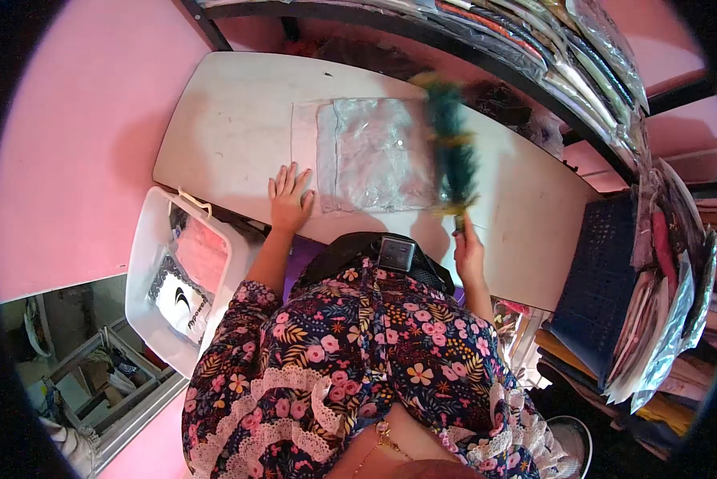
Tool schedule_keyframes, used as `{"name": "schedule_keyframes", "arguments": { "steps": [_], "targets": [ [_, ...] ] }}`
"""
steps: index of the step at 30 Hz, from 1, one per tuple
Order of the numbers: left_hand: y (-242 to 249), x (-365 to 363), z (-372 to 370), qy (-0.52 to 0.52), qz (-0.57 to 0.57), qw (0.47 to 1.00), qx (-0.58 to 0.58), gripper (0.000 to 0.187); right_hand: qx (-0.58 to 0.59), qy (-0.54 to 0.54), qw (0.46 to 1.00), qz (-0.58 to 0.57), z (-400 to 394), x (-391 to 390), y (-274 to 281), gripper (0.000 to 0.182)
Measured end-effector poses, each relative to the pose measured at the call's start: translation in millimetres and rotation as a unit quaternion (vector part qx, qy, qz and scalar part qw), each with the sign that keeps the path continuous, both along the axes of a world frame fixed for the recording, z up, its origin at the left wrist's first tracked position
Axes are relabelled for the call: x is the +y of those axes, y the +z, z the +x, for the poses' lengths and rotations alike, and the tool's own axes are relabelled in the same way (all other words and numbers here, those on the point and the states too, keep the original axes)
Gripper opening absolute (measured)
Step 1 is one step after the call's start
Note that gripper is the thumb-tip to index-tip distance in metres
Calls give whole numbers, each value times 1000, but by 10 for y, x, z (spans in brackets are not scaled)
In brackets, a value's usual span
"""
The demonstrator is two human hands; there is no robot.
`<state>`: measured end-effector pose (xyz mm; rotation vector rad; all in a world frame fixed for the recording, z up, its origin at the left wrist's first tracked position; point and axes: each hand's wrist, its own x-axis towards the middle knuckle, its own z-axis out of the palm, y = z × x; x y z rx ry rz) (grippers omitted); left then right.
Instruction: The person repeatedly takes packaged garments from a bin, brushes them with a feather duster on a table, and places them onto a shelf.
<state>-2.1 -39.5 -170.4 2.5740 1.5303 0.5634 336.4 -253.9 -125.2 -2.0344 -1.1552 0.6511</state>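
Note:
A folded pale garment in a clear plastic bag (382,156) lies flat on the white table (231,104). The fingers of my left hand (292,199) are spread on the tabletop, just left of the bag's near corner. In my right hand (468,251) is the handle of a fluffy duster (452,144), dark green with yellow bands. Its head points away from me, blurred by motion, and overlaps the bag's right edge in this view.
A white plastic bin (147,267) with bagged clothes stands at the left, below the table edge. Bagged garments (550,56) fill a rack above the far right. A dark blue crate (594,279) and more packed clothes (661,311) stand at the right.

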Motion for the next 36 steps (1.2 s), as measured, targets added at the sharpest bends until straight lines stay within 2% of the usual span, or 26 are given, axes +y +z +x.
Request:
{"name": "schedule_keyframes", "arguments": {
  "steps": [1,2,5,7,8,10,12,14,17,22,24,28,30,32,34,36],
  "targets": [
    [-6,0,1,-3,4,1000,-7,46,-98,42,994,-13,-61,31,22,51],
    [-9,0,0,-5,8,1000,-14,46,-104,51,993,-19,-35,17,-167,53],
    [-68,-7,-2,-1,0,1000,-14,46,-109,36,993,-11,-28,87,-162,53],
    [-71,-7,19,-3,2,1000,-19,46,-99,6,991,94,-39,135,-83,54],
    [-69,-5,23,-7,3,1000,-23,47,-100,9,990,95,-48,138,-91,54],
    [-97,6,-22,-7,4,999,-34,47,-120,70,990,-29,-75,133,-143,52],
    [-107,9,-65,-6,5,999,-46,47,-140,76,987,-25,-146,167,-147,52],
    [-102,-10,-103,-15,-9,998,-66,48,-104,54,991,65,-205,198,-65,50],
    [-95,4,-110,-10,4,997,-70,49,-116,110,987,-1,-237,246,-137,51],
    [-77,-26,-138,-11,-1,996,-84,49,-110,157,981,32,-312,292,-96,51],
    [-54,-25,-125,-16,-13,997,-81,49,-134,243,961,-22,-332,334,-59,51],
    [-71,-52,-142,-8,-10,997,-81,47,-109,192,974,40,-299,430,-67,48],
    [-77,-47,-146,-4,-10,996,-83,46,-72,79,994,-32,-333,472,-41,44],
    [-84,-23,-136,3,-5,996,-89,46,-66,97,993,-26,-368,466,-80,39],
    [-117,-51,-147,7,2,996,-87,45,-114,252,960,53,-403,432,-93,42],
    [-131,-63,-156,9,9,996,-86,44,-127,271,952,60,-436,435,-92,40]
  ]
}}
